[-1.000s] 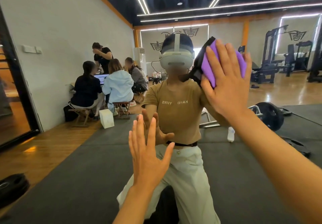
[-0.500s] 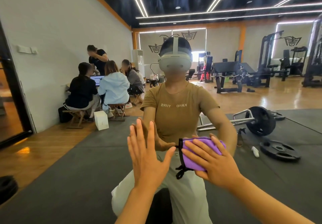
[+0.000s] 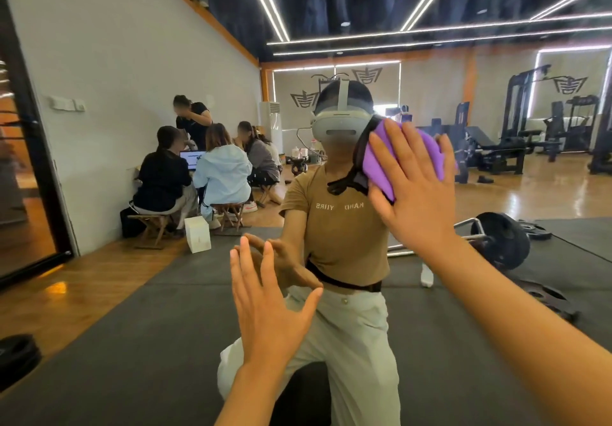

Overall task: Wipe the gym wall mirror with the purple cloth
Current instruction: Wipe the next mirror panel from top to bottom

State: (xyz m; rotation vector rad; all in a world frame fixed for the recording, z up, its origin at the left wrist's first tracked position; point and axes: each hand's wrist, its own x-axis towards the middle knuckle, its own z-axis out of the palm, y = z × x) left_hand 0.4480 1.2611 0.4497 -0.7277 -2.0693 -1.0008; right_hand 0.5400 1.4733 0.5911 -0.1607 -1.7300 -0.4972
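Note:
The wall mirror [image 3: 430,309] fills almost the whole view and reflects me kneeling in a brown shirt and pale trousers. My right hand [image 3: 417,187] is raised to head height at centre right, palm flat, pressing the folded purple cloth [image 3: 381,167] against the glass; a black edge and strap of the cloth hang to its left. My left hand [image 3: 268,306] is lower, at centre, fingers spread and flat against the mirror with nothing in it. Most of the cloth is hidden under my right palm and fingers.
Everything else is reflection: a grey floor mat [image 3: 132,342], a barbell with a black plate [image 3: 503,243], loose weight plates [image 3: 546,296], a white bottle [image 3: 426,275], weight machines [image 3: 530,120] at the right, and several people seated around a laptop [image 3: 190,159] at the left wall.
My right hand has carried the cloth from waist height back up the glass to head height at the right, after coming down a moment before. My left hand has stayed flat in place.

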